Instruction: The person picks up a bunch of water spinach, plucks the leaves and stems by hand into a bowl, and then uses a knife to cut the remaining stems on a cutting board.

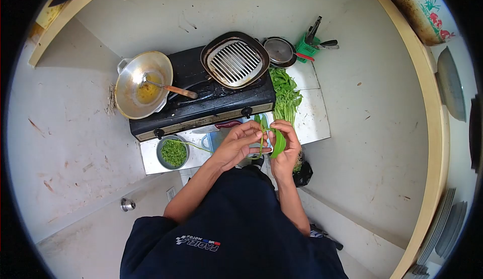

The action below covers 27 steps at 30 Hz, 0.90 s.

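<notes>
In front of my chest, both hands work on a leafy green stem (278, 144) that looks like water spinach. My left hand (235, 147) pinches its stalk between thumb and fingers. My right hand (286, 154) grips near the leaves, with one broad leaf hanging down in front of the palm. A long thin stalk (193, 144) reaches from beside my left hand to a grey bowl (160, 159) of small cut green pieces (174, 152). Right of the stove lies a bunch of the same greens (286, 94). A blue item (216, 139) is partly hidden behind my left hand.
A black stove (201, 105) carries a wok (128, 85) with a wooden-handled spatula (176, 90) and a grill pan (206, 57). Behind it stand a small pan (279, 51) and a green utensil basket (303, 47). A black plastic bag (304, 175) sits below the counter's edge.
</notes>
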### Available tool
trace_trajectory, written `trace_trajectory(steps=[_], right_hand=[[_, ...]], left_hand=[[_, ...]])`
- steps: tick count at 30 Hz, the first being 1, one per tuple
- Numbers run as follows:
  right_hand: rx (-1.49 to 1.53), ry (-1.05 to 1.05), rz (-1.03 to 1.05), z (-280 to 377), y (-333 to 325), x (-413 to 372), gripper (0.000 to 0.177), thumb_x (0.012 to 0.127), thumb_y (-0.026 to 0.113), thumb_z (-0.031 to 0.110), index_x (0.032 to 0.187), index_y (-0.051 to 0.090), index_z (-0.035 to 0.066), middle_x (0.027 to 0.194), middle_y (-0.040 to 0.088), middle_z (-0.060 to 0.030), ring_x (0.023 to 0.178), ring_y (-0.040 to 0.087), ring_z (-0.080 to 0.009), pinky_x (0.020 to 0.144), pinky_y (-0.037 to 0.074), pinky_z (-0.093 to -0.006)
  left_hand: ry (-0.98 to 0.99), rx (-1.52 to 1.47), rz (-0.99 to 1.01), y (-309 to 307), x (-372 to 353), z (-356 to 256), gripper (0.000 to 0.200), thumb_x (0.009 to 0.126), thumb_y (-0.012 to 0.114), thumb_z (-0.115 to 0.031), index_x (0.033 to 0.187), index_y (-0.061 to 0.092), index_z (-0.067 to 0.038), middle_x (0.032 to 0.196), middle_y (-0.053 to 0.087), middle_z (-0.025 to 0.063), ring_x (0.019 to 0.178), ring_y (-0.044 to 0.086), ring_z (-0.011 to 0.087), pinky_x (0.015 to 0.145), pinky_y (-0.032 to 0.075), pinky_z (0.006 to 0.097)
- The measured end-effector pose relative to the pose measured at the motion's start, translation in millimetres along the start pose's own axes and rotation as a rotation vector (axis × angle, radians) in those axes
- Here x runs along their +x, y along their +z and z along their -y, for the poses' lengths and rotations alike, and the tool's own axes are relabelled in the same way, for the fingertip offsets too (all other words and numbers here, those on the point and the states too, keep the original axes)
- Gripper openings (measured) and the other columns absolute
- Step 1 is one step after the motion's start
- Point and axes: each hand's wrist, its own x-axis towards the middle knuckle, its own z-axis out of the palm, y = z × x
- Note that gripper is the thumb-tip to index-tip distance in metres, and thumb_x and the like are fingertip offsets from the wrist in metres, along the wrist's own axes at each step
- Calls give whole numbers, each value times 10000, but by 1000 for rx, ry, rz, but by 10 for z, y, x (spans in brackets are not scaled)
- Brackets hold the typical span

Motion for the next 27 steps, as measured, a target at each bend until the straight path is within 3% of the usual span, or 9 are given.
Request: trace_trajectory(steps=[3, 6, 12, 17, 21, 27], right_hand=[[-4, -78, -4, -70, -48, -16, 193, 894, 677, -17, 1083, 638, -12, 1108, 583, -97, 1077, 569, -175, 943, 455, -291], [85, -84, -25, -51, -57, -35, 231, 911, 660, -33, 1137, 620, -2, 1134, 599, -94, 1062, 581, -134, 927, 466, -268], [158, 79, -117, -25, -77, -77, 338, 937, 689, 24, 1253, 574, -11, 1129, 650, -86, 1003, 610, -123, 906, 471, -261], [63, 15, -164, 7, -94, -83, 256, 955, 684, 36, 1195, 612, -18, 1087, 661, -83, 990, 610, -121, 885, 476, -257], [5, 15, -251, -83, -197, -86, 172, 993, 650, 84, 1133, 637, -13, 1043, 657, -70, 946, 599, -129, 870, 472, -270], [265, 100, -310, -84, -257, -54, 167, 1045, 582, 180, 1073, 633, 24, 985, 646, -49, 869, 576, -128, 837, 466, -288]], left_hand=[[-10, 10, 2, 20, 43, 17, 114, 1042, 575, -168, 1120, 582, -85, 1117, 636, 33, 1085, 627, 141, 975, 534, 396], [-17, 40, 1, 8, 81, 45, 120, 1034, 590, -163, 1126, 583, -86, 1114, 634, 29, 1078, 625, 135, 965, 532, 382], [-9, 148, -82, 82, 126, 52, 127, 1010, 639, -167, 1079, 586, -75, 1067, 619, 12, 993, 621, 108, 935, 548, 343], [2, 254, -74, 81, 147, 79, 125, 1000, 657, -171, 1066, 591, -87, 1053, 623, -6, 981, 618, 87, 870, 518, 276], [11, 213, -67, 113, 155, 74, 114, 1002, 648, -152, 1065, 589, -77, 1039, 620, 4, 979, 621, 95, 865, 526, 288], [-7, 207, -69, 44, 161, 88, 107, 1002, 639, -122, 1078, 583, -72, 1019, 612, 14, 980, 619, 107, 835, 530, 302]])
